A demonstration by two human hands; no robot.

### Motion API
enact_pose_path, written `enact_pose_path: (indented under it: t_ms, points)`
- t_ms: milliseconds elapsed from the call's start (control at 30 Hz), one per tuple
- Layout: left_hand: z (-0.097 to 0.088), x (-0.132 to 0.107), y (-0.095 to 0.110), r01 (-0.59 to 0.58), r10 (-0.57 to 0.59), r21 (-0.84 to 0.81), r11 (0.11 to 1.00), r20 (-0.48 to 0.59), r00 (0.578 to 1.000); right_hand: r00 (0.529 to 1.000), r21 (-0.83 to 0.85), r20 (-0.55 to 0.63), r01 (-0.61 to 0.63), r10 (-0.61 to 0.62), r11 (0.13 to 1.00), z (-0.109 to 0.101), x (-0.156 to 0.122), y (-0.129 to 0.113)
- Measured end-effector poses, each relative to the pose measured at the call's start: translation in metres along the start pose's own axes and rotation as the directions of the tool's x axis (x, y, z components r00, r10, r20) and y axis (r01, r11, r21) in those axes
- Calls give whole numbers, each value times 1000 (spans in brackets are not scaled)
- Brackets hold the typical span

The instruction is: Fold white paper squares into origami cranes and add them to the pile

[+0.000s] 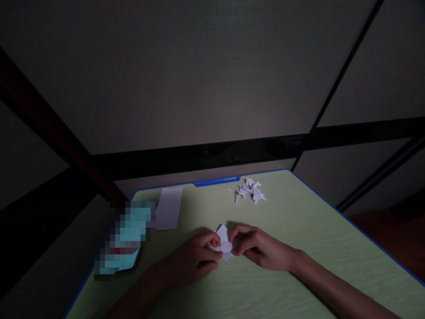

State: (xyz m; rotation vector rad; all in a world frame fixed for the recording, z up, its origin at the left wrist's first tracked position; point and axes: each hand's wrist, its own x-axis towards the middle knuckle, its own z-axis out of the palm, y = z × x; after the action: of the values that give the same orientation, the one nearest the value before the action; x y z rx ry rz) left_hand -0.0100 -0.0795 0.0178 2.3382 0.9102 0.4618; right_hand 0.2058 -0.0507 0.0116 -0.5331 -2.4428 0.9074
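A small piece of folded white paper (226, 237) is held between my two hands, just over the middle of the table. Thumb and fingers of my left hand (199, 254) pinch its left edge. On the other side, my right hand (255, 244) grips the right edge, its fingertips covering that corner. The paper has a pointed top and a lower flap showing beneath. Several small folded white paper pieces (254, 192) lie in a cluster beyond my hands, toward the far right.
A pale green table (299, 212) with a blue rim carries everything. A rectangular white paper sheet (170, 208) lies at the far left. Nearer on the left rests a device with a lit, pixelated screen (129, 241). Behind the table stands a panelled surface with a dark band (199, 156).
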Motion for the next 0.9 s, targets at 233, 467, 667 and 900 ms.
enact_pose_path:
  t_ms: [233, 467, 667, 900]
  points:
    - [1, 1, 0, 3, -3, 19, 1000, 2, 1000, 1000, -27, 18, -17, 17, 999, 1, 0, -1]
    - [1, 1, 0, -2, 2, 20, 1000, -7, 1000, 1000, -13, -3, -25, 25, 1000, 1, 1, 0]
    - [3, 1, -3, -18, 18, -8, 1000, -35, 999, 999, 5, -5, -38, 38, 999, 3, 1, 2]
    - [4, 2, -4, 4, -4, -27, 1000, -25, 1000, 999, 16, -14, -50, 50, 999, 3, 1, 1]
